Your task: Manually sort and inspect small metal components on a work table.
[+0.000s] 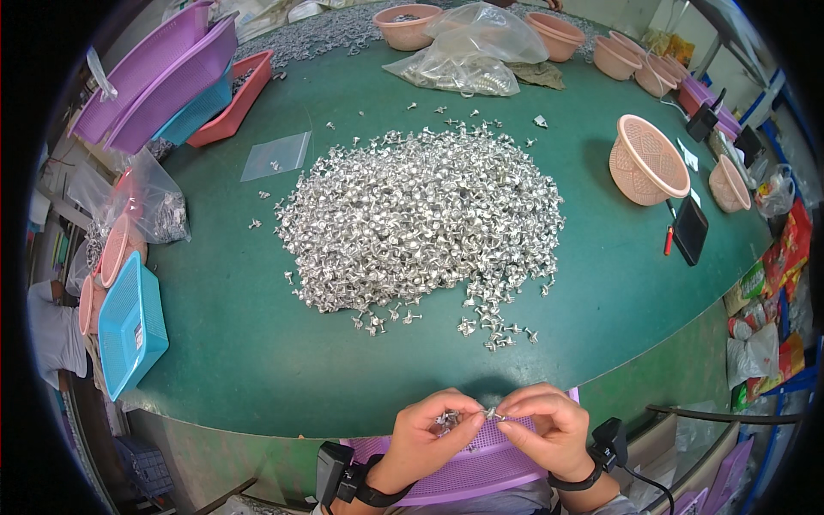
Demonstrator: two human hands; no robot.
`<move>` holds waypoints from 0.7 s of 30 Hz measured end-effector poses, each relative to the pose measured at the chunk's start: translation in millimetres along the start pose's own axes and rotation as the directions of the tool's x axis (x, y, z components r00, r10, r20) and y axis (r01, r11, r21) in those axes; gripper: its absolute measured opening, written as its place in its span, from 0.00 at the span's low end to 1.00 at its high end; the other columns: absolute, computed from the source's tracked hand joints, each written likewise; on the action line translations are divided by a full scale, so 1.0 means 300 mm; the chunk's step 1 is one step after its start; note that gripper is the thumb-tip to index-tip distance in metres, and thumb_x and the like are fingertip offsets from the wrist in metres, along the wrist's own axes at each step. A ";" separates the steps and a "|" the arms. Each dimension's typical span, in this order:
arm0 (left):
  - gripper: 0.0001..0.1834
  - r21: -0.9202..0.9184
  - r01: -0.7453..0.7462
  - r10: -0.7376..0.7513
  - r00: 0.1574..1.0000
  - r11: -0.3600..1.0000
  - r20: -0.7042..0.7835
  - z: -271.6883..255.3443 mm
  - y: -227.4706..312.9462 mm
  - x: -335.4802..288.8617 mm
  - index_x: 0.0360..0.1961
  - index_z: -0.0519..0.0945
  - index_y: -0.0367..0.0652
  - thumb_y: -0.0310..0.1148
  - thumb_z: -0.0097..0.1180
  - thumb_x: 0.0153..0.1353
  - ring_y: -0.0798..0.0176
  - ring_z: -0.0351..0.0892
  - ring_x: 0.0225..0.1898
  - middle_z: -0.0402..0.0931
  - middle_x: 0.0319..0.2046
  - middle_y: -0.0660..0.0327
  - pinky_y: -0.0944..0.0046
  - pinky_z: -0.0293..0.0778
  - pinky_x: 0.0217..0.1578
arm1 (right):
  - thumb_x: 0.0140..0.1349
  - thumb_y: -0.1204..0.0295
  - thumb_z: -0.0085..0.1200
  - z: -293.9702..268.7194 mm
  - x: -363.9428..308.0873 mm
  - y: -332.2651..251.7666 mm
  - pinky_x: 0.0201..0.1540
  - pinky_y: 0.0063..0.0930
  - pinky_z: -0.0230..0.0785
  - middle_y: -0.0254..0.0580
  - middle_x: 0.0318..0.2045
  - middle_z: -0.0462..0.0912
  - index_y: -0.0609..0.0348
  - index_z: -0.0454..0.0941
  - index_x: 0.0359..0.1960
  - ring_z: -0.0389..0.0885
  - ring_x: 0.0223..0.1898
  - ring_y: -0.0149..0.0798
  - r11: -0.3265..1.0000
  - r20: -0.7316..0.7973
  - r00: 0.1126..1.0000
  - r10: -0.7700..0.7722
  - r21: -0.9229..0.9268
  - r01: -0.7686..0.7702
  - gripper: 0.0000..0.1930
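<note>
Over a purple mesh basket [455,482] at the table's near edge, my two hands meet. A small silvery metal fitting [491,414] sits between the fingertips of both. My left hand [422,439] is closed, pinching one side of it, with several more small metal pieces [446,421] tucked in its curled fingers. My right hand [549,429] pinches the other side between thumb and fingers. Beyond them, a large heap of the same shiny fittings [412,223] spreads across the green table [257,360]. A few loose ones [498,330] trail off its near side. Their exact shape is too small to tell.
Left stand a blue basket [133,326], plastic bags [163,206] and stacked purple baskets [172,77]. A flat clear bag [276,156] lies beside the heap. A tilted peach basket [650,163], a black tablet-like object [690,230] and a red-handled tool [669,240] are at right.
</note>
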State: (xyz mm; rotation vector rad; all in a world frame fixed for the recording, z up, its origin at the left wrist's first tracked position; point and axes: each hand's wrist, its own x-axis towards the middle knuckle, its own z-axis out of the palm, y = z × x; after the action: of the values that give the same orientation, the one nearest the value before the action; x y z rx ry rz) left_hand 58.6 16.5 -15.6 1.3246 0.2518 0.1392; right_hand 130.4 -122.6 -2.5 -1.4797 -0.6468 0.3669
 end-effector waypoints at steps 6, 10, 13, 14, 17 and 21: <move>0.08 -0.383 0.278 -0.269 0.960 0.881 0.078 0.018 0.020 -0.001 0.35 0.69 0.36 0.24 0.46 0.53 0.76 0.65 0.22 0.68 0.21 0.65 0.79 0.60 0.18 | 0.42 0.84 0.53 0.008 0.002 -0.003 0.34 0.23 0.68 0.45 0.29 0.75 0.64 0.72 0.28 0.75 0.32 0.37 0.995 0.094 0.992 -0.080 -0.045 0.085 0.09; 0.08 -0.411 0.453 -0.374 0.890 0.791 0.260 -0.003 0.003 0.004 0.33 0.69 0.34 0.27 0.39 0.56 0.73 0.64 0.20 0.68 0.23 0.62 0.77 0.60 0.18 | 0.41 0.83 0.53 -0.028 0.024 -0.003 0.34 0.26 0.66 0.43 0.29 0.75 0.62 0.72 0.27 0.74 0.31 0.38 0.977 0.043 0.994 -0.098 -0.185 0.104 0.09; 0.07 -0.164 0.407 -0.372 0.904 0.898 0.208 -0.017 -0.006 0.003 0.31 0.71 0.34 0.27 0.42 0.55 0.75 0.64 0.21 0.68 0.20 0.65 0.78 0.60 0.20 | 0.41 0.79 0.53 -0.079 0.083 0.022 0.36 0.28 0.60 0.42 0.29 0.74 0.60 0.72 0.27 0.70 0.32 0.41 0.756 -0.166 0.973 -0.157 -0.654 0.010 0.08; 0.07 -0.163 0.407 -0.371 0.904 0.899 0.211 -0.011 -0.001 0.006 0.31 0.71 0.34 0.27 0.42 0.55 0.75 0.64 0.21 0.68 0.20 0.65 0.78 0.60 0.20 | 0.42 0.79 0.53 -0.090 0.103 0.033 0.37 0.29 0.59 0.42 0.29 0.74 0.60 0.72 0.27 0.69 0.33 0.42 0.700 -0.184 0.971 -0.149 -0.714 -0.028 0.08; 0.06 0.085 0.180 -0.184 0.982 0.980 0.040 0.002 0.016 0.020 0.30 0.72 0.35 0.26 0.47 0.52 0.77 0.64 0.22 0.68 0.18 0.67 0.79 0.61 0.23 | 0.42 0.77 0.54 -0.105 0.118 0.069 0.36 0.30 0.59 0.42 0.28 0.73 0.60 0.72 0.28 0.68 0.33 0.43 0.595 -0.162 0.978 -0.132 -0.802 -0.052 0.08; 0.06 0.174 0.150 -0.158 0.987 0.973 0.030 0.003 0.018 0.042 0.30 0.72 0.36 0.25 0.50 0.50 0.78 0.65 0.24 0.70 0.21 0.67 0.78 0.62 0.25 | 0.41 0.76 0.55 -0.092 0.105 0.061 0.35 0.30 0.61 0.41 0.28 0.73 0.60 0.72 0.27 0.68 0.32 0.43 0.731 -0.084 0.993 -0.088 -0.682 0.008 0.09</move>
State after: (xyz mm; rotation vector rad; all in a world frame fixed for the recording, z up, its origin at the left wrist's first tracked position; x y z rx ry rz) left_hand 71.2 20.1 -11.5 1.4715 0.3340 -0.0436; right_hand 174.5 -124.4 -14.1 -2.1686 -0.7728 -0.0187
